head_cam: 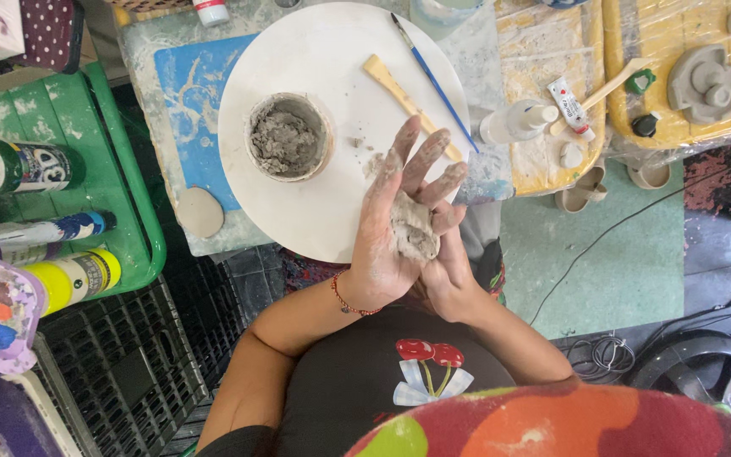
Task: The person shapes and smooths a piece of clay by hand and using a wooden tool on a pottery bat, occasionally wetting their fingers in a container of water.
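**Clay worked between two palms**

On the far left, three paint bottles [40, 228] lay on their sides on a green tray [133, 211], one with a yellow body, one with a blue cap, each with a printed label. Further right, a small clay pot [288, 137] stood on a round white board [323, 110] on the bench. Below the board, the left hand [395, 224] was open, fingers spread, a grey clay lump [414, 228] lying in its palm. The right hand [448, 275] lay underneath, its fingers curled over the lump's edge. This looked like kneading; the following press would need firm, even pressure. To the right, a white tube [568, 107] with a red mark lay beside a white squeeze bottle [518, 123].
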